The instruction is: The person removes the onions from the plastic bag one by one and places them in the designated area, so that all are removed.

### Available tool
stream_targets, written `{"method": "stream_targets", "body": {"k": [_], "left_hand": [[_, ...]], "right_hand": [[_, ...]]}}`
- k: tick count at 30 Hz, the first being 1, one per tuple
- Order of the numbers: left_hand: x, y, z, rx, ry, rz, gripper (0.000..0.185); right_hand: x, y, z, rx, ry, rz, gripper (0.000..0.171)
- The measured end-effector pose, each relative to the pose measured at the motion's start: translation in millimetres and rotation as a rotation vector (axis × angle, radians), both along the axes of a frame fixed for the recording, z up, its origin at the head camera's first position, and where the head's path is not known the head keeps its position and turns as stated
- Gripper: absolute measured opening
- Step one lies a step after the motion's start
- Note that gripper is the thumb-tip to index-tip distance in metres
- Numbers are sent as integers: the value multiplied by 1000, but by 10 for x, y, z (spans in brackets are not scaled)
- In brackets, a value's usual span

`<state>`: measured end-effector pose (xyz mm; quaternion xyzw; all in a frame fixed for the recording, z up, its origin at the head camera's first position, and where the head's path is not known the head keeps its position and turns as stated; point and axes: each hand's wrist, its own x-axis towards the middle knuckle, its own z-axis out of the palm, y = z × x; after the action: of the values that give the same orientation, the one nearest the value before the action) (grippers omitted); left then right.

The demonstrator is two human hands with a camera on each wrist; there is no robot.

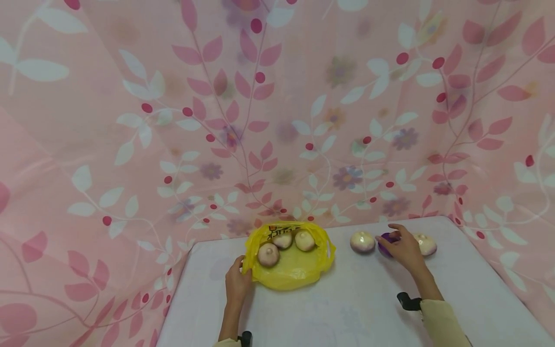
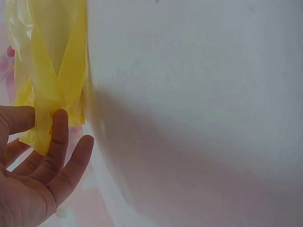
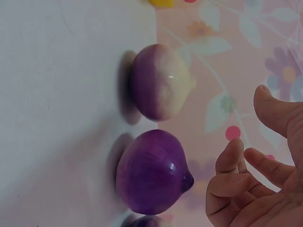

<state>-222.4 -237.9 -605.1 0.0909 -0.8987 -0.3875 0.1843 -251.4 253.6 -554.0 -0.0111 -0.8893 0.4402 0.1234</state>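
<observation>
My left hand (image 1: 237,280) pinches the near left edge of a yellow plastic bag (image 1: 288,280) between thumb and fingers; the left wrist view shows the gathered plastic (image 2: 49,90) there. Inside the bag's wide mouth lie three cream-topped turnips, one (image 1: 269,255) nearest that hand. On the right, my right hand (image 1: 406,249) hovers by a glossy purple onion (image 3: 154,172), its fingers spread and bent a little. A visible gap separates the fingers from the onion in the right wrist view. A purple-and-cream turnip (image 3: 158,82) sits to the onion's left.
Another turnip (image 1: 427,244) stands right of the onion, partly behind the right hand. Everything rests on a table with a white cover (image 1: 347,308). A pink curtain (image 1: 286,120) with leaf and flower prints hangs behind the table's far edge and around its sides.
</observation>
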Motion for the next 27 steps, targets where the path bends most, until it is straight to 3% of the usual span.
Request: {"method": "stream_targets", "body": {"k": [14,27], "left_hand": [[-5,-7,-22,-4,16,-7,39],[5,2,-4,-13,27,-11,40]], "right_hand": [[-71,-315,-13,15,2,23,66],[-133,-562,-53,-29,-132,72,72]]}}
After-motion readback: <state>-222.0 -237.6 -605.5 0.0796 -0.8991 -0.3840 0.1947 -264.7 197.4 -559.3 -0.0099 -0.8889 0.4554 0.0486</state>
